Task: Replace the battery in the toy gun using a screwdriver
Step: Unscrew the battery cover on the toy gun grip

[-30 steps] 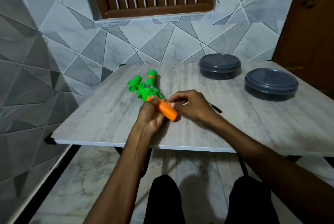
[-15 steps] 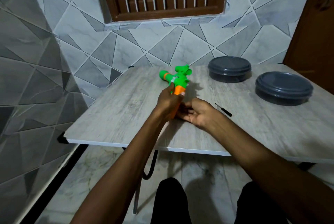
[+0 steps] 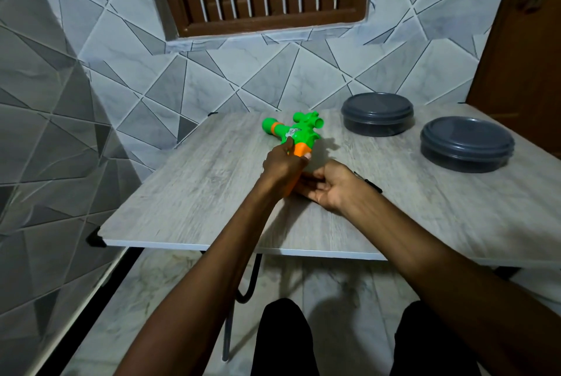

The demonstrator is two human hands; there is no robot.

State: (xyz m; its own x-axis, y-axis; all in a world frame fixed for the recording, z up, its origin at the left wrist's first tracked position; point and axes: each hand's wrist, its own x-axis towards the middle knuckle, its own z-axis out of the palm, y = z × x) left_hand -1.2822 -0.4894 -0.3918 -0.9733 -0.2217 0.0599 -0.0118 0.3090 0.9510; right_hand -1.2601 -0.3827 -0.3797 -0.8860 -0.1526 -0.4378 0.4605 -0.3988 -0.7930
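The green toy gun (image 3: 299, 132) with an orange grip lies on the grey table (image 3: 197, 193), its barrel pointing to the far left. My left hand (image 3: 283, 167) grips the orange handle. My right hand (image 3: 329, 186) sits just right of the handle's lower end with its fingers curled toward it; what they touch is hidden. A small black screwdriver (image 3: 368, 183) lies on the table behind my right wrist, partly covered by it.
Two round dark grey lidded containers stand on the table's right side, one at the back (image 3: 377, 113) and one nearer (image 3: 467, 143). A tiled wall runs along the left and back. The table's front edge lies just below my forearms.
The gun has been turned so its barrel points far left, and it sits farther from me. My view has shifted left. Both hands stay at the handle.
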